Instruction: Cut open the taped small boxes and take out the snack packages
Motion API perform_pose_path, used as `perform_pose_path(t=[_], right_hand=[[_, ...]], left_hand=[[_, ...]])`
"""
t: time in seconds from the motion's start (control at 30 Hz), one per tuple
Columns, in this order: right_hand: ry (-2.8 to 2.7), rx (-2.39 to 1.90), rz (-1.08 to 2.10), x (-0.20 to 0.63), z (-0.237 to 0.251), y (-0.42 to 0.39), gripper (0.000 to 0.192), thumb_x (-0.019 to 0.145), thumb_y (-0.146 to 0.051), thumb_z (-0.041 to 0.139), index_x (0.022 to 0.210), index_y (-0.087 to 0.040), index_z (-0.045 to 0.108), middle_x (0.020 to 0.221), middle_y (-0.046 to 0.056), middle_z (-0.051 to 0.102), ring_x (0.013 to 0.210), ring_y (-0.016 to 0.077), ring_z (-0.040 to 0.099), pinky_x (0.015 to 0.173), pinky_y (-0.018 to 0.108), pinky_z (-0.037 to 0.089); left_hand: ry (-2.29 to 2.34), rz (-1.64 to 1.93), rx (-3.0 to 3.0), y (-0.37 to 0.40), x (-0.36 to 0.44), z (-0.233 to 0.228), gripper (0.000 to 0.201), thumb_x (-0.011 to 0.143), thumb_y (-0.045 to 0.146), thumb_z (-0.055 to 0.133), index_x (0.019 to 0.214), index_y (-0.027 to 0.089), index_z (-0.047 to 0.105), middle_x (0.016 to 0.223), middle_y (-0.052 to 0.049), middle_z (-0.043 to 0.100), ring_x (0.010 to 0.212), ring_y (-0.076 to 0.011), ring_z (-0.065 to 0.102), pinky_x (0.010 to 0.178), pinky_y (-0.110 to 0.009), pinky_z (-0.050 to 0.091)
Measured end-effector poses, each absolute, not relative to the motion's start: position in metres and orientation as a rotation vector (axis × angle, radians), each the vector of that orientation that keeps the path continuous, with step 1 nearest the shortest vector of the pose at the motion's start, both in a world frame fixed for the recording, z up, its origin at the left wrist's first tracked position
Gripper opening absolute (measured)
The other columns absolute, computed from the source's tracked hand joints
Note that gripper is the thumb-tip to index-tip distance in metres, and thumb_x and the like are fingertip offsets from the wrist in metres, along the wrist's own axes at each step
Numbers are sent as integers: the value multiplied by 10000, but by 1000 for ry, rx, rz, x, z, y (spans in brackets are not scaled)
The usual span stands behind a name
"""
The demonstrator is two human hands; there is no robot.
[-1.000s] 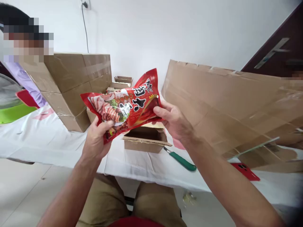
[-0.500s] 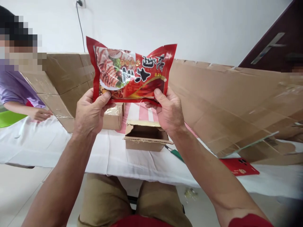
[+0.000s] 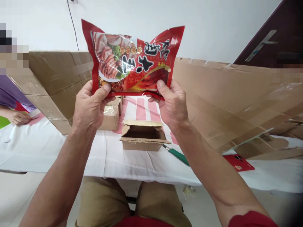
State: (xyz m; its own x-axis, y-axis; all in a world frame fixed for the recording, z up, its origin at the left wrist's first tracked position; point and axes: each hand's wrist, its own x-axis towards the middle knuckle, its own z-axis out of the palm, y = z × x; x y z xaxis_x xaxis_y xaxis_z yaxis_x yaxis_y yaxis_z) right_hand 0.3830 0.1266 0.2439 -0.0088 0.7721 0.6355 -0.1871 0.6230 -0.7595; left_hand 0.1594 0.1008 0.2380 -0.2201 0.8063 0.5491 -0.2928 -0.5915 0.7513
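From where I stand, the left hand (image 3: 88, 105) and right hand (image 3: 174, 105) share one red food pouch (image 3: 132, 66), raised above the table. Each pinches a lower corner, thumb in front and fingers closed behind, probably to spread the load and leave the printed meat picture facing the person, though its lettering lies sideways. Below, on the white cloth (image 3: 146, 171), a red phone (image 3: 240, 162) lies off to the right. A green-handled knife (image 3: 178, 156) points its blade at the small open carton (image 3: 142, 145), its handle conveniently towards the right arm. The carton's flaps splay outward, leaving its mouth unblocked. Behind it to the left sits a taped carton (image 3: 110, 121); stacked cartons (image 3: 59, 69) rise beyond, squared together, likely for steadiness. Past them, a co-worker's hand (image 3: 20, 117) rests low; its grip I can't tell.
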Motion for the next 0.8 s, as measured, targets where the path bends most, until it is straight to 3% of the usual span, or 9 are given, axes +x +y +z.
perform_pose_path(t=[0.17, 0.3, 0.4, 0.47, 0.63, 0.8], right_hand=[[-1438, -579, 815, 376, 238, 110, 370, 921, -582, 740, 1072, -268, 616, 954, -19, 690, 886, 150, 716, 682, 255, 611], [-1539, -514, 935, 351, 213, 62, 236, 949, -389, 726, 1126, -261, 635, 1050, -1, 731, 976, 174, 705, 847, 329, 628], [-1675, -576, 1123, 317, 163, 25, 234, 911, -290, 715, 1131, -255, 645, 1015, 0, 745, 908, 175, 707, 845, 337, 607], [-1688, -689, 1207, 289, 121, 11, 239, 899, -278, 695, 1133, -251, 651, 1040, 15, 763, 958, 198, 718, 863, 346, 594], [-1570, -924, 1258, 233, 26, 30, 213, 882, -274, 615, 1086, -233, 660, 1004, 17, 779, 935, 207, 716, 827, 323, 568], [-1473, -1152, 1062, 210, -16, 92, 124, 860, -258, 566, 964, -231, 627, 935, 36, 749, 909, 225, 677, 885, 354, 549]], left_hand=[[701, 1885, 1258, 80, 146, 231, 362, 639, 324, 965, 924, 220, 767, 935, -3, 776, 753, -126, 679, 693, -251, 616], [1019, 1737, 1319, 41, 82, 188, 480, 551, 363, 1002, 940, 187, 783, 984, -61, 800, 833, -208, 715, 817, -386, 652], [1585, 1491, 1229, 5, 20, 136, 422, 486, 488, 980, 750, 231, 773, 817, -16, 796, 815, -286, 727, 766, -448, 655], [1739, 1349, 1183, -15, -10, 105, 404, 427, 439, 992, 703, 238, 777, 734, -20, 782, 773, -319, 722, 747, -486, 649], [1855, 1130, 1093, -20, -26, 54, 448, 472, 555, 900, 751, 220, 795, 851, -72, 819, 844, -335, 735, 827, -489, 621], [1884, 1237, 1192, 48, -18, 25, 466, 537, 479, 766, 876, 158, 773, 851, -92, 800, 805, -298, 720, 838, -448, 597]])
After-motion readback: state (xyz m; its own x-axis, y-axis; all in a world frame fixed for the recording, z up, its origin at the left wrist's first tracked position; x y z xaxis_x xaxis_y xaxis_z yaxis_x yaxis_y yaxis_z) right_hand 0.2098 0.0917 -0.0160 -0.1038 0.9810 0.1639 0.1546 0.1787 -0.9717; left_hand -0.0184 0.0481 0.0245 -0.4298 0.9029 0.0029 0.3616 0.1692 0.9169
